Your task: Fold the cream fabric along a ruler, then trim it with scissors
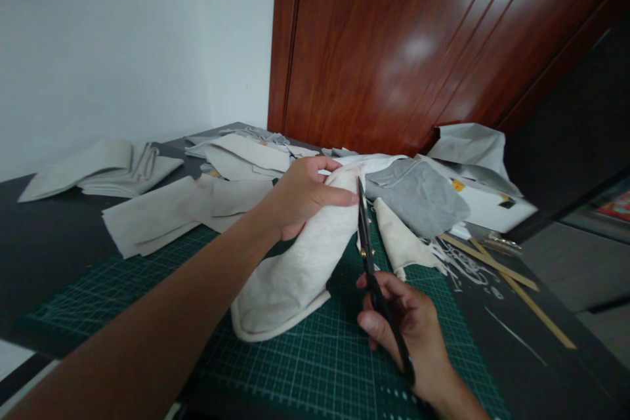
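My left hand [308, 193] grips the upper end of a cream sewn fabric piece [295, 279], thumb on top and fingers behind. The piece curves down toward me, its piped lower edge over the green cutting mat [325, 367]. In my right hand [411, 321] is a pair of black scissors [367, 236], its handles partly hidden by my fingers. The blades point away from me and lie along the right edge of the cream piece, near my left thumb. Whether they are cutting at this instant I cannot make out. Just right of the blades lies a smaller cream fabric piece [401, 233].
Folded cream fabric [105, 167] and flat cream pieces [152, 213] lie on the left. Grey fabric [418, 200] and a white sheet [497, 203] are at the back right. Thin trimmings [467, 266] and wooden rulers [529, 302] lie on the right. Behind stands a brown door [374, 46].
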Tool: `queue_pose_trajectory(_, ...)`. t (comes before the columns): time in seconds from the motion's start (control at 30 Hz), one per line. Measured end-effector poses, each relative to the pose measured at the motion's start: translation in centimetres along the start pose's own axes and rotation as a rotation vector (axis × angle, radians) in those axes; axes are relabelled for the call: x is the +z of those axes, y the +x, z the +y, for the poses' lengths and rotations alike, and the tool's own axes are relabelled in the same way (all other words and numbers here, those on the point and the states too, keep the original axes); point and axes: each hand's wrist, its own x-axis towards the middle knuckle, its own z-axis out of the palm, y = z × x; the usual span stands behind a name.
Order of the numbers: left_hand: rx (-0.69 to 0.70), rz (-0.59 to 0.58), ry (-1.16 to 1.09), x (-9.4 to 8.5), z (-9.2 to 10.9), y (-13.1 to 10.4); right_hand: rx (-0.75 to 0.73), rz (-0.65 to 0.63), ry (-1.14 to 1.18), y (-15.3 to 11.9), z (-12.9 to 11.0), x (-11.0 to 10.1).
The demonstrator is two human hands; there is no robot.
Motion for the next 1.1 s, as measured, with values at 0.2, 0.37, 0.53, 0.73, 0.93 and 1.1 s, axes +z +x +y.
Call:
queue_pose_trajectory(0.2,-0.002,-0.015,0.004,0.28,-0.13,-0.14,0.008,-0.022,0.054,0.05,-0.01,-0.07)
queue_pose_trajectory(0.37,0.002,-0.024,-0.02,0.47,-0.11,-0.14,0.02,-0.036,0.104,-0.02,0.1,-0.07)
queue_pose_trajectory(0.53,-0.029,0.004,-0.015,0.67,0.15,-0.27,0.001,-0.047,0.125,-0.1,0.3,-0.11)
queue_pose_trajectory(0.73,-0.034,-0.008,-0.01,0.45,0.27,-0.51,-0.028,-0.043,0.125,-0.14,0.36,-0.12)
queue_pose_trajectory(0.93,-0.052,-0.024,-0.021,0.3,0.22,-0.34,-0.024,-0.041,0.127,-0.25,0.45,-0.19)
queue_pose_trajectory(1.1,-0.056,-0.024,-0.024,0.36,0.2,-0.35,-0.011,-0.048,0.138,-0.11,0.52,-0.14)
